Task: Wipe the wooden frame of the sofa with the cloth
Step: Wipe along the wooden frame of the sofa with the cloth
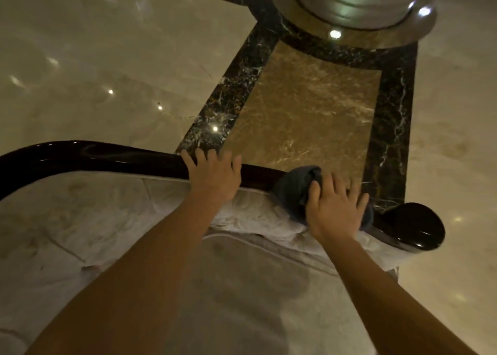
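A dark glossy wooden frame [107,158] runs along the top of the sofa back, curving down at the left and ending in a rounded scroll [414,227] at the right. My left hand [213,175] rests flat on the rail, fingers spread over its far edge. My right hand [334,206] presses a dark blue cloth [294,186] against the rail, just left of the scroll. The cloth is bunched, partly hidden under my palm.
Pale padded upholstery [107,220] fills the near side below the rail. Beyond the sofa lies a polished marble floor [107,58] with a dark veined border [231,96] and a brown inlay. A round column base [349,10] stands at the top right.
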Demonstrator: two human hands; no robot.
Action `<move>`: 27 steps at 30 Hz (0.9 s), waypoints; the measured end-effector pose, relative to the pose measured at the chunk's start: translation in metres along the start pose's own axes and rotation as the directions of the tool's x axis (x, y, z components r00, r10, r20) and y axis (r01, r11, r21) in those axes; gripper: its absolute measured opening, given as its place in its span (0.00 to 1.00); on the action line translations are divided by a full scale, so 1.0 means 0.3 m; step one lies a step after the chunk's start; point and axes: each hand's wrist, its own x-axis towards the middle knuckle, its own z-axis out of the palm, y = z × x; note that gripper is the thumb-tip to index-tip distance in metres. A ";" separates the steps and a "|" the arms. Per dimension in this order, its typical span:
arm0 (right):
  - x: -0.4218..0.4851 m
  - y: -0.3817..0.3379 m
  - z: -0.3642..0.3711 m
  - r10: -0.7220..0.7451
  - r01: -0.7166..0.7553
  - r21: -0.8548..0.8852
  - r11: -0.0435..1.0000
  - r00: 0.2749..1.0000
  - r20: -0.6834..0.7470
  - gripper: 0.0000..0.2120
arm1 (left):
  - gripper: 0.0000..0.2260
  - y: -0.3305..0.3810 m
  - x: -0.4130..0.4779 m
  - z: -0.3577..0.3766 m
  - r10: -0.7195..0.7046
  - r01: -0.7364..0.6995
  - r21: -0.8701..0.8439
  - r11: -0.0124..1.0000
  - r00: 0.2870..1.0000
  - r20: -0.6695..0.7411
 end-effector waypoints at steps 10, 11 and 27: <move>-0.011 0.230 0.035 -0.218 0.218 0.024 0.976 0.976 -0.007 0.28 | 0.34 0.090 -0.002 0.024 -0.033 0.033 -0.024 0.999 0.999 0.031; -0.010 0.351 0.011 -0.105 0.104 0.049 0.993 0.994 0.016 0.29 | 0.34 0.127 -0.014 0.022 -0.017 0.018 -0.035 0.999 0.999 0.028; 0.050 0.736 -0.091 -0.229 0.220 0.082 0.972 0.966 0.121 0.31 | 0.33 0.592 -0.133 0.046 0.160 -0.155 0.060 0.986 0.984 -0.083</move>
